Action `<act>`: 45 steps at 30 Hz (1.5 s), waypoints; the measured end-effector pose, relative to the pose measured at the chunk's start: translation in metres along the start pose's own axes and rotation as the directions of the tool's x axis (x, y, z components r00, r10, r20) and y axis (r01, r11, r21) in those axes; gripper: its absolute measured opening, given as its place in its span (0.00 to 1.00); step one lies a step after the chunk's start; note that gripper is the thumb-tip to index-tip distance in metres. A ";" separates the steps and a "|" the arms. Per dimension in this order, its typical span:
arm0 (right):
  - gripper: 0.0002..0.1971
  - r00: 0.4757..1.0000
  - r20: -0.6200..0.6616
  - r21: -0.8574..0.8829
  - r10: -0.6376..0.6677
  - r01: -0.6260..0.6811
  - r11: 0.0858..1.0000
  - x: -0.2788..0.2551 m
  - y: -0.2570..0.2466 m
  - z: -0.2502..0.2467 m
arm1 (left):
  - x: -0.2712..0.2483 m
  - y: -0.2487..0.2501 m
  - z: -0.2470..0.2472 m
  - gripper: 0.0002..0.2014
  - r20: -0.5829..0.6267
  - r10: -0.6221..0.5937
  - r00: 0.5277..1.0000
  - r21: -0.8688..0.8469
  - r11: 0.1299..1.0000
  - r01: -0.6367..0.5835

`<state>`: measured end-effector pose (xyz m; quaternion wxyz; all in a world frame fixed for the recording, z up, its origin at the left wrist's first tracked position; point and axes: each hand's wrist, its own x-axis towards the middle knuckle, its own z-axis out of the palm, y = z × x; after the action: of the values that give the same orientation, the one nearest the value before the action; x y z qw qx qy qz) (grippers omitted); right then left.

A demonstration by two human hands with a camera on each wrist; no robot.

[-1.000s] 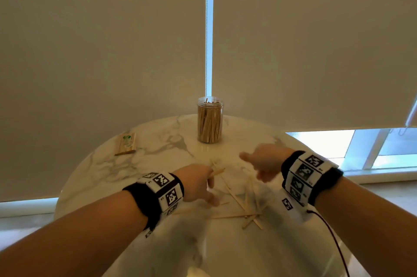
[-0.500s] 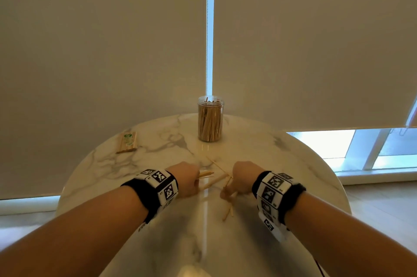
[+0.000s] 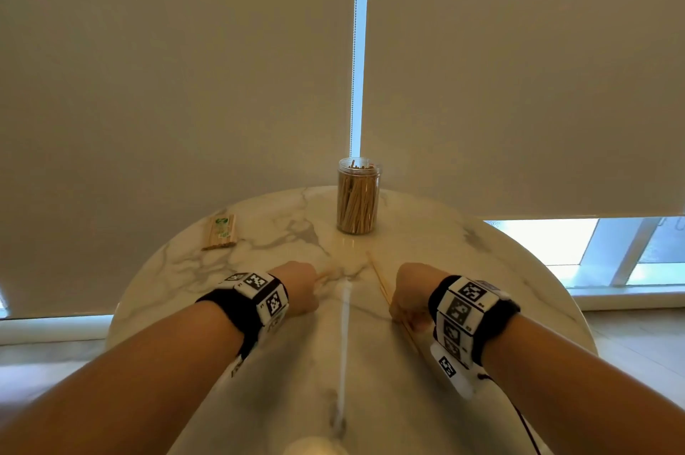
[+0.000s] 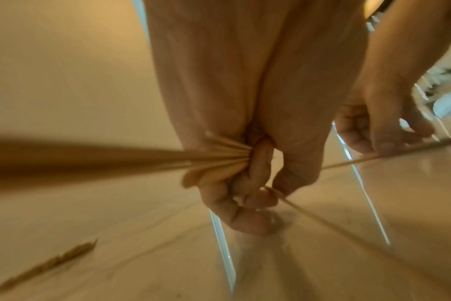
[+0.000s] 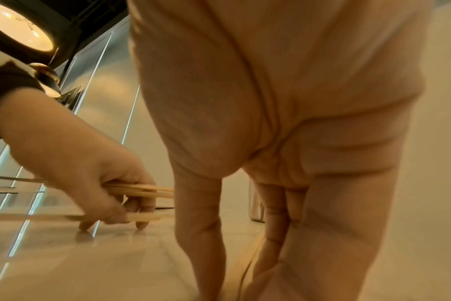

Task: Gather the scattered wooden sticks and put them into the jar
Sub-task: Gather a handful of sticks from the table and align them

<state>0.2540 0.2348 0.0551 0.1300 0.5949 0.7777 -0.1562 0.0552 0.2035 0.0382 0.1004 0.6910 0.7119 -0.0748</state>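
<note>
Two hands work low over the near half of the marble table (image 3: 519, 269), and each has wood in it. The right hand (image 3: 409, 291), near and right of centre, has its fingers curled down on a few sticks (image 3: 381, 282) that run under the fist and point far-left towards the jar; how firmly they are pinched I cannot tell, since the right wrist view shows mostly palm and blur. The left hand (image 3: 298, 286), just left of centre, is clenched round a bundle (image 4: 214, 160) that fans out of the fist in the left wrist view, with one thin stick (image 4: 309, 211) lying loose under its fingertips.

Risk, as I judge it: that fanned bundle is held near one end, so a lift could let sticks slide out and scatter again. The right hand's long sticks could swing and knock the jar (image 3: 358, 197), which stands upright at the far middle of the table, already nearly full; crowding may make new sticks jam at the mouth. A small packet (image 3: 219, 232) lies far left, well apart.

Compared with half a second ago, the hands sit further apart, and the loose sticks then between them are no longer on the tabletop there.
</note>
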 end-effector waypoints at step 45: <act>0.27 0.975 -0.134 -0.046 -0.176 0.172 0.984 0.024 -0.011 0.013 | 0.028 0.007 -0.023 0.17 -0.399 -0.305 0.865 -0.911 0.022 -0.412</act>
<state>0.2376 0.2480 0.0351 0.0720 0.5316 0.8365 -0.1122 0.0604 0.2362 0.0537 0.3697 0.4388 0.5251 0.6286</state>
